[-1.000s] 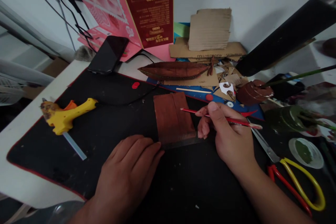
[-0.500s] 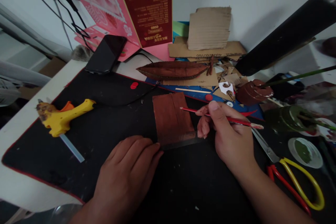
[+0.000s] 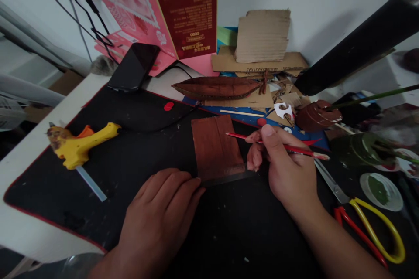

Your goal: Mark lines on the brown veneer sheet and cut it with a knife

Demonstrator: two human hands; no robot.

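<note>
A reddish-brown painted square piece [image 3: 216, 144] lies on the black mat [image 3: 147, 152]. Across its near edge lies a clear ruler [image 3: 225, 177]. My left hand [image 3: 163, 213] rests at the ruler's left end, its fingers pressed together on it. My right hand [image 3: 284, 165] grips a red pencil [image 3: 303, 151] between thumb and fingers, and its lower fingers are by the ruler's right end. The pencil's tip is over the brown square; whether it touches is not clear. Behind the square, a brown boat-shaped piece [image 3: 216, 88] lies on cardboard.
On the left are a yellow glue gun [image 3: 81, 144] and a black phone [image 3: 134, 67]. Scissors [image 3: 376, 222], a green paint jar [image 3: 360, 150] and a brown paint jar [image 3: 317, 115] are at the right. Cardboard scraps [image 3: 262, 37] and a pink box [image 3: 131, 8] stand behind.
The whole view has shifted very slightly. Both hands, the ruler and the pencil keep nearly the same places relative to the brown square.
</note>
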